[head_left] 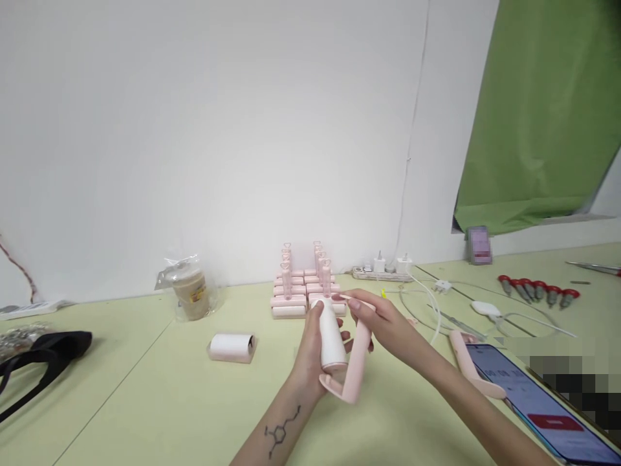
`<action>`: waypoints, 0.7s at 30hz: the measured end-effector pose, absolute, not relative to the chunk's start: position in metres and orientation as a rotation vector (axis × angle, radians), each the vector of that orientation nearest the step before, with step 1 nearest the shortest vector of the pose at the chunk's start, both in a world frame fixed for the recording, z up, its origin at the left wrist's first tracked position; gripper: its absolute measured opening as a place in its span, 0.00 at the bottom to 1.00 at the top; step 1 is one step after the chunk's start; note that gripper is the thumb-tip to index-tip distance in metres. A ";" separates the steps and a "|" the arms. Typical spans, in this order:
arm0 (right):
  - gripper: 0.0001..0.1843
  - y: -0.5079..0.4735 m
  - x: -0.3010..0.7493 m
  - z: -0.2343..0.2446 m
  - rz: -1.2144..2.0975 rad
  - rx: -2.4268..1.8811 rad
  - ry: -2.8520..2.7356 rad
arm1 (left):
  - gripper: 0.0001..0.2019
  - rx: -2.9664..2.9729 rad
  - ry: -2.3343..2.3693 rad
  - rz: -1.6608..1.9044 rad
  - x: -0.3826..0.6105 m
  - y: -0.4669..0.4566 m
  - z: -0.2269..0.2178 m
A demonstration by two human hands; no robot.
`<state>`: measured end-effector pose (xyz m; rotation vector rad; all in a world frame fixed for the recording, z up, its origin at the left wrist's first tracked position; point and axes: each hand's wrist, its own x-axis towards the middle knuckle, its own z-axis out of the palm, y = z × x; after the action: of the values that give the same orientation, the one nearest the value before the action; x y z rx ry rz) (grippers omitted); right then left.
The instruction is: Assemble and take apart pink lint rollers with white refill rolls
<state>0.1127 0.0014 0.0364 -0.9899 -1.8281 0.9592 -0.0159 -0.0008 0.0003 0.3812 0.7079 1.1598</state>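
Note:
My left hand (310,333) is wrapped round a white lint roller refill (332,343), held tilted above the table. In my right hand (381,317), thumb and fingers pinch a pale pink curved bracket (358,366), which looks like part of a lint roller casing. The bracket lies along the roll's right side, one bent end close to the roll's lower end. Whether the two parts are joined I cannot tell. Behind my hands, pink lint rollers (288,301) stand in two rows with heart-ended handles upright. Left of them lies another white roll (231,347) in a pink shell.
A bagged cup (191,291) stands at the back left, a black strap item (58,356) at the far left. To the right are a second pink bracket (470,362), a phone (548,401), red-topped bits (538,291), cables and a power strip (381,273).

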 end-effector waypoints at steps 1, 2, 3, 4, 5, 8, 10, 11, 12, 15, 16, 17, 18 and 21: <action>0.21 0.003 0.111 0.036 0.974 -1.009 -1.815 | 0.20 0.386 0.695 1.085 -0.016 -0.001 0.000; 0.21 0.004 0.111 0.035 0.972 -1.030 -1.812 | 0.21 0.398 0.689 1.032 -0.015 -0.001 -0.001; 0.20 0.005 0.112 0.035 0.948 -1.044 -1.819 | 0.21 0.406 0.691 1.002 -0.015 0.000 -0.002; 0.19 0.006 0.114 0.034 0.910 -1.051 -1.834 | 0.21 0.403 0.696 0.984 -0.015 0.000 -0.004; 0.18 0.006 0.116 0.034 0.869 -1.053 -1.850 | 0.21 0.397 0.705 0.971 -0.015 0.001 -0.005; 0.15 0.007 0.120 0.032 0.791 -1.046 -1.877 | 0.22 0.423 0.715 0.930 -0.013 -0.001 -0.006; 0.15 0.007 0.120 0.030 0.792 -1.057 -1.883 | 0.22 0.467 0.690 0.923 -0.012 -0.004 -0.003; 0.14 0.007 0.120 0.030 0.795 -1.065 -1.887 | 0.22 0.487 0.680 0.923 -0.012 -0.006 -0.001; 0.14 0.007 0.120 0.030 0.791 -1.072 -1.893 | 0.22 0.505 0.676 0.920 -0.011 -0.007 0.001; 0.12 0.008 0.120 0.031 0.730 -1.086 -1.929 | 0.22 0.538 0.709 0.911 -0.010 -0.011 0.007; 0.12 0.008 0.121 0.031 0.713 -1.088 -1.941 | 0.22 0.553 0.721 0.908 -0.010 -0.011 0.008; 0.12 0.008 0.121 0.031 0.715 -1.092 -1.948 | 0.22 0.569 0.724 0.903 -0.011 -0.012 0.008; 0.12 0.009 0.121 0.031 0.735 -1.098 -1.952 | 0.23 0.585 0.722 0.896 -0.011 -0.012 0.008; 0.11 0.011 0.122 0.029 0.810 -1.100 -1.930 | 0.25 0.641 0.691 0.905 -0.012 -0.012 0.005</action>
<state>0.1216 0.0111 0.0289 -1.1003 -1.9300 0.8104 -0.0124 -0.0122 0.0053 0.6411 0.6906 0.9053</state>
